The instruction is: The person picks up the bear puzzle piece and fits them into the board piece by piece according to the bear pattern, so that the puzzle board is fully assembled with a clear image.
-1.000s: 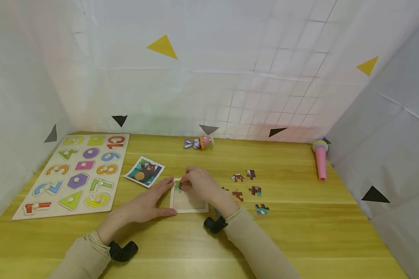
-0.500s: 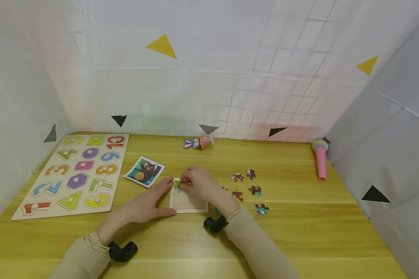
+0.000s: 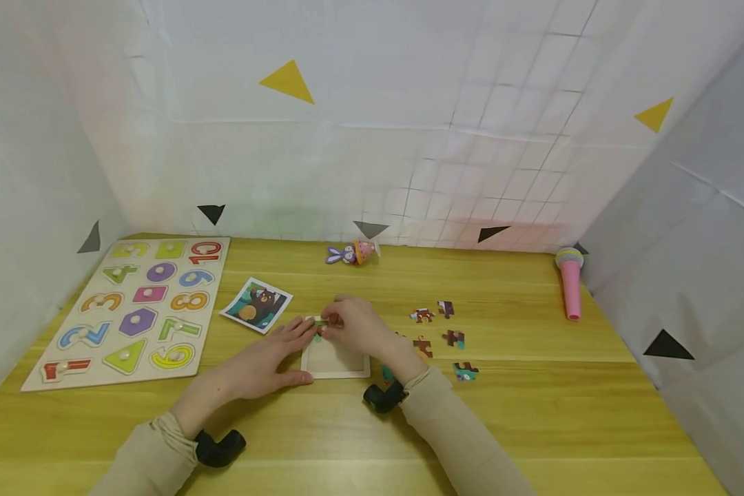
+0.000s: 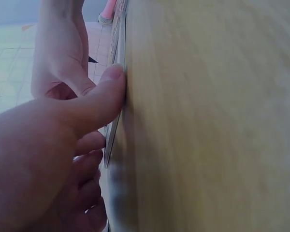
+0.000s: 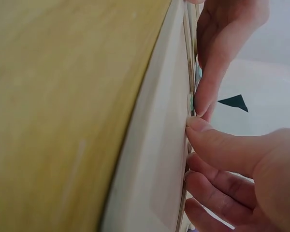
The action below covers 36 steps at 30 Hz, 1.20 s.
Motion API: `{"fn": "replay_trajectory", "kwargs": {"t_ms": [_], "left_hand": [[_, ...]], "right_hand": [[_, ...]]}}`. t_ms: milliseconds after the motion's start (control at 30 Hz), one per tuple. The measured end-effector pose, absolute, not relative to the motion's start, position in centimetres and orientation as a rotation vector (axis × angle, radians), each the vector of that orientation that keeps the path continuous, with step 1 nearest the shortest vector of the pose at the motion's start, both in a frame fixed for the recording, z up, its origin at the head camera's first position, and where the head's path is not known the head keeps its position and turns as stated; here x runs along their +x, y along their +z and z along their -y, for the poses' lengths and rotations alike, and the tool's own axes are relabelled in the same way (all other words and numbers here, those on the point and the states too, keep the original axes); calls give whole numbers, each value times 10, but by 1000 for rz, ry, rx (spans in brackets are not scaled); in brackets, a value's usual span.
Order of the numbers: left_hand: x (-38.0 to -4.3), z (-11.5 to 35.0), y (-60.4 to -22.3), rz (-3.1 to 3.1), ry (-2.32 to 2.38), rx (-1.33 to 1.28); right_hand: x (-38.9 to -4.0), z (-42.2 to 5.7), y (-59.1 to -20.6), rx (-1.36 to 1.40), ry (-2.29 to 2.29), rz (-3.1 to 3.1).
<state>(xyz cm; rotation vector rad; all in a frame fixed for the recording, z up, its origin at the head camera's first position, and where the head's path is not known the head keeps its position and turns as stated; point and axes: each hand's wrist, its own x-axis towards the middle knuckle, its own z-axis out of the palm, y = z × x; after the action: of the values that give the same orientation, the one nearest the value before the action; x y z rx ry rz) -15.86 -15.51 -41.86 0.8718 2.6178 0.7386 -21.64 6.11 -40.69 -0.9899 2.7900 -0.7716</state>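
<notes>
A shallow light wooden puzzle tray [image 3: 341, 376] lies on the table between both hands. In its upper left corner is a green and brown jigsaw piece [image 3: 319, 335], partly covered by fingers. My right hand [image 3: 358, 329] pinches this piece between thumb and forefinger. My left hand [image 3: 254, 365] lies along the tray's left side, its thumb at the lower left corner and its fingertips over the upper left corner beside the piece. From the right wrist view, the left fingers [image 5: 210, 87] come down next to the right thumb at the tray's far edge.
Several loose jigsaw pieces [image 3: 423, 346] are spread right of the tray, some partly behind the right wrist. A bear picture card [image 3: 258, 305] and a number board [image 3: 138, 320] lie to the left. A bunny toy [image 3: 353, 253] is behind, a pink toy microphone [image 3: 571, 286] far right.
My left fingers have slid forward and right onto the tray's upper left corner, closer to the piece. The right hand has stayed almost in place, its fingertips shifting slightly.
</notes>
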Motion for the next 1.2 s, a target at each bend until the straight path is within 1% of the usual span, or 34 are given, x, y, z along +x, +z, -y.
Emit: {"fn": "replay_trajectory", "kwargs": {"t_ms": [967,1200], "left_hand": [[-159,156,-421,-2569,722,945],[-160,156,-422,-2565,734,948]], "right_hand": [[-217,-62,-411,-975,-812,-2783],[-217,-72,-412,-1051,-922,-2724]]}}
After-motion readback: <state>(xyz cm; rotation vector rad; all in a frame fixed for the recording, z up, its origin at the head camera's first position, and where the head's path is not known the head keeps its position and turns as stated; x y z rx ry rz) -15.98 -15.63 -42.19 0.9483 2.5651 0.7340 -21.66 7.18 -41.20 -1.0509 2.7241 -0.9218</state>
